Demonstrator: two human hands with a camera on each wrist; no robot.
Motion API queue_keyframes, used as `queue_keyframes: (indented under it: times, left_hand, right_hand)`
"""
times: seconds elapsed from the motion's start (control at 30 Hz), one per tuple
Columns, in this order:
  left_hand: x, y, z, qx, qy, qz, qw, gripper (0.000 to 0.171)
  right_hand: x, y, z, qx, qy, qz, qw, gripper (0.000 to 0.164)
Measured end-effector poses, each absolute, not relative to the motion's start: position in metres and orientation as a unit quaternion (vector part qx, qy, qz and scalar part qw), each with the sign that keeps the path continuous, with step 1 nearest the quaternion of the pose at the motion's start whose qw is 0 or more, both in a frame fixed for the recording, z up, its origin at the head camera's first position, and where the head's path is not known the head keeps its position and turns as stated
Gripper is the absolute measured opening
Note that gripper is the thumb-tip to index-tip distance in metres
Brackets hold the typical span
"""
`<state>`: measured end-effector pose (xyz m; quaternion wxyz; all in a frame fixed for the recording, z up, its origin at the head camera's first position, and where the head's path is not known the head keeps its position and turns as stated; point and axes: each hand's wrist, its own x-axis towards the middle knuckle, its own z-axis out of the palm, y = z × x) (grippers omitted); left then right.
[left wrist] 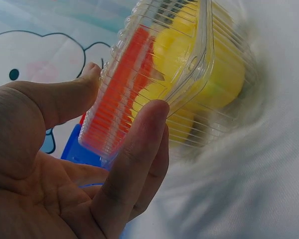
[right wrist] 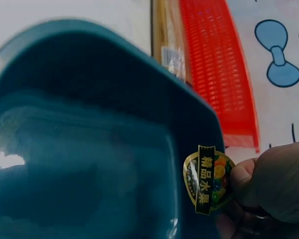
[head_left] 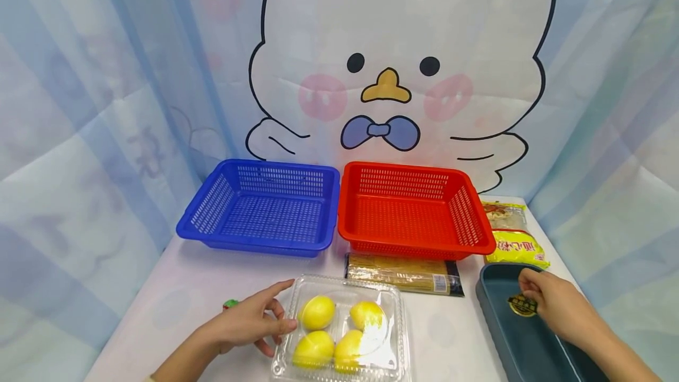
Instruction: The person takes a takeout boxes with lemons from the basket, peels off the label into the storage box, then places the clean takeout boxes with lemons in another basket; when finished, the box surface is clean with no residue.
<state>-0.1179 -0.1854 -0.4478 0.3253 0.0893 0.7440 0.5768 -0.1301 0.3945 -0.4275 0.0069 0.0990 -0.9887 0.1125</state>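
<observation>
A clear plastic clamshell box (head_left: pixel 389 335) stands at the front of the table, with several yellow lemons (head_left: pixel 318 312) inside. At its left side is my left hand (head_left: pixel 251 318), its thumb and forefinger touching the box's edge. The left wrist view shows those fingers (left wrist: pixel 139 144) fairly straight against the ribbed plastic wall. My right hand (head_left: pixel 562 308) pinches a black and gold oval sticker (right wrist: pixel 208 180) printed with fruit, between thumb and forefinger. It is over a dark teal tray (head_left: pixel 498 335) at the right, whose near end is cut off in the head view.
A blue basket (head_left: pixel 254 247) and a red basket (head_left: pixel 414 244) stand side by side at the back. A noodle packet (head_left: pixel 395 271) lies before the red one. Yellow food bags (head_left: pixel 517 246) lie at right. A small green thing (head_left: pixel 230 304) shows behind my left hand.
</observation>
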Motion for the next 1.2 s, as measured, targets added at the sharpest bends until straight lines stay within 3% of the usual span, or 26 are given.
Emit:
queue_keyframes:
  times: [0.33, 0.67, 1.0, 1.2]
  left_hand:
    - [-0.118, -0.186, -0.449, 0.089, 0.743, 0.577, 0.326, 0.094]
    - [-0.117, -0.184, -0.448, 0.086, 0.746, 0.574, 0.325, 0.092]
    - [-0.118, -0.184, -0.447, 0.081, 0.753, 0.567, 0.322, 0.091]
    - [-0.117, -0.185, -0.446, 0.08, 0.753, 0.568, 0.322, 0.091]
  right_hand:
    - [-0.154, 0.409, -0.448, 0.13, -0.979, 0.121, -0.095, 0.03]
    - [-0.167, 0.417, -0.474, 0.128, -0.976, 0.124, -0.129, 0.027]
    - [-0.168, 0.417, -0.477, 0.132, -0.98, 0.11, -0.098, 0.026]
    - [-0.163, 0.418, -0.475, 0.109, -0.985, 0.102, -0.084, 0.039]
